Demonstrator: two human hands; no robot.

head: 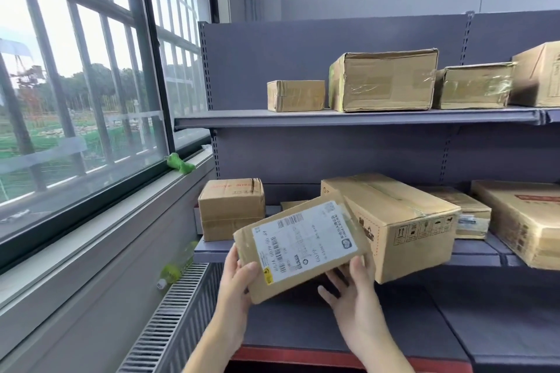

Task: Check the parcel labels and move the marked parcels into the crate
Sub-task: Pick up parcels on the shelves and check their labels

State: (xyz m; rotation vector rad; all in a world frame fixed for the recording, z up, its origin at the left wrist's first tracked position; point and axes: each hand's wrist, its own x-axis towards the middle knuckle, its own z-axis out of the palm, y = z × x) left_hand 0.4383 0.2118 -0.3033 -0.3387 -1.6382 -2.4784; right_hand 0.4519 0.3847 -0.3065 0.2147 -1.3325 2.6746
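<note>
Both hands are holding up a flat cardboard parcel (300, 248) in front of the middle shelf (478, 251), tilted, its white shipping label (304, 239) facing the camera. Left hand (239, 278) is gripping the parcel's lower left corner, thumb lying over the front face by the label's yellow sticker, fingers hidden behind. Right hand (351, 291) is supporting the lower right edge from beneath, thumb pressing up against the edge, fingers spread loosely under the box. Label print is too blurred to read. Just behind the right hand a large brown box (403, 227) is sitting skewed on the middle shelf, overhanging its front edge. Above the left hand a small squat box (231, 209) is standing on the same shelf. Further right of the right hand two more parcels are lying on that shelf. Well above both hands four boxes are lining the upper shelf (333, 116). Left of the left hand a green bottle (175, 266) is lying by the radiator grille (169, 318) under the window (75, 85).
</note>
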